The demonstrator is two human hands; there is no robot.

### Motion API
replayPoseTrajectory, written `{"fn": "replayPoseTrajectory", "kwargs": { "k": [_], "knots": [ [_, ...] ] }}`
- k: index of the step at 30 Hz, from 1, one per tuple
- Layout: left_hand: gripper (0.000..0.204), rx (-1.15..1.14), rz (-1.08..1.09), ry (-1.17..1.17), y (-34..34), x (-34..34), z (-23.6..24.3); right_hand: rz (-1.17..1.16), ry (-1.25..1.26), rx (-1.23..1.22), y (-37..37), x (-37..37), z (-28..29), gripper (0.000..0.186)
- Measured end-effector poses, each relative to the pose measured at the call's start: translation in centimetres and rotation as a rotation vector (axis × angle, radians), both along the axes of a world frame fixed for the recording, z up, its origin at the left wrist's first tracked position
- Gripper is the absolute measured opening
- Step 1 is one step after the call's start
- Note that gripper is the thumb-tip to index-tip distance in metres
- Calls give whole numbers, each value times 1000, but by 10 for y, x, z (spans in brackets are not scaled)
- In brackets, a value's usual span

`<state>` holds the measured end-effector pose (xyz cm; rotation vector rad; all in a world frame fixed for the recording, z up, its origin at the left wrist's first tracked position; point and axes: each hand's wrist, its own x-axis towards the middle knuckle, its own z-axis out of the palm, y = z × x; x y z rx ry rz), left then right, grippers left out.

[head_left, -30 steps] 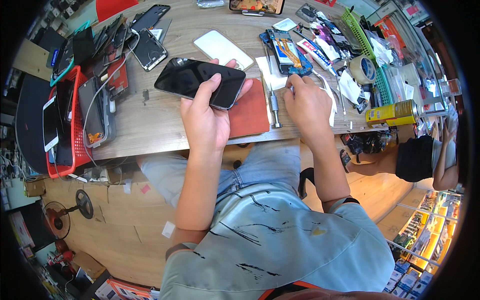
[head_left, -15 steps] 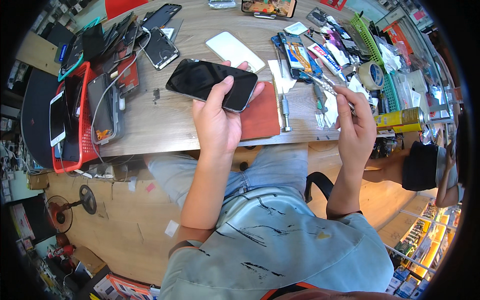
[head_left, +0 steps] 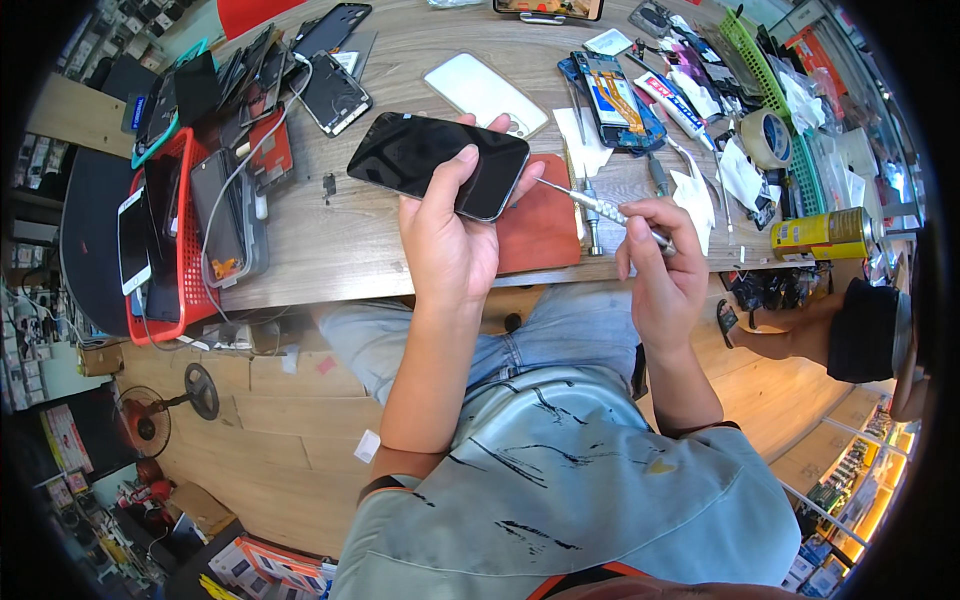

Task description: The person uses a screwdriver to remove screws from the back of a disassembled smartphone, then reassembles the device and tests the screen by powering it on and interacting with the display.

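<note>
A black smartphone (head_left: 420,160) rests in my left hand (head_left: 450,235), screen up, with the thumb over its face and fingers curled round the far edge. My right hand (head_left: 665,265) grips a slim silver screwdriver (head_left: 600,207). Its tip points left, close to the phone's right end; whether it touches cannot be told. Under and beside the phone lies a reddish-brown leather-like pad (head_left: 545,230). A second screwdriver (head_left: 592,220) lies along the pad's right edge. Beyond the phone is a white phone case (head_left: 485,95).
At left stands a red basket (head_left: 190,260) with phones, beside a clear box (head_left: 258,255). An opened phone (head_left: 615,100), glue tube (head_left: 675,105), tape roll (head_left: 766,138), yellow can (head_left: 820,235) and green basket (head_left: 805,170) crowd the right side. Another person's leg (head_left: 780,330) shows at right.
My right hand has moved left, bringing the screwdriver from over the tools to near the phone's right end. The phone stays in my left hand. The whole view has shifted slightly.
</note>
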<state>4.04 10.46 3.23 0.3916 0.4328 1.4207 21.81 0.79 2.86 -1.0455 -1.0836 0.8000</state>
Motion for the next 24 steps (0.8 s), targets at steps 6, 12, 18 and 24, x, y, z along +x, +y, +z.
{"fn": "replayPoseTrajectory", "kwargs": {
  "k": [6, 12, 18, 24],
  "knots": [
    [45, -15, -12, 9, 0, 0, 0, -2, 61, -59, 2, -2, -6, 19],
    [45, -1, 8, 32, 0, 2, 2, 6, 26, -46, 4, 0, -5, 18],
    [44, -7, 11, 23, 0, 2, 0, -1, -5, -63, 5, 0, -2, 17],
    [43, 10, 17, 29, 0, 2, 2, 5, -26, -42, 6, 1, -2, 16]
  ]
}}
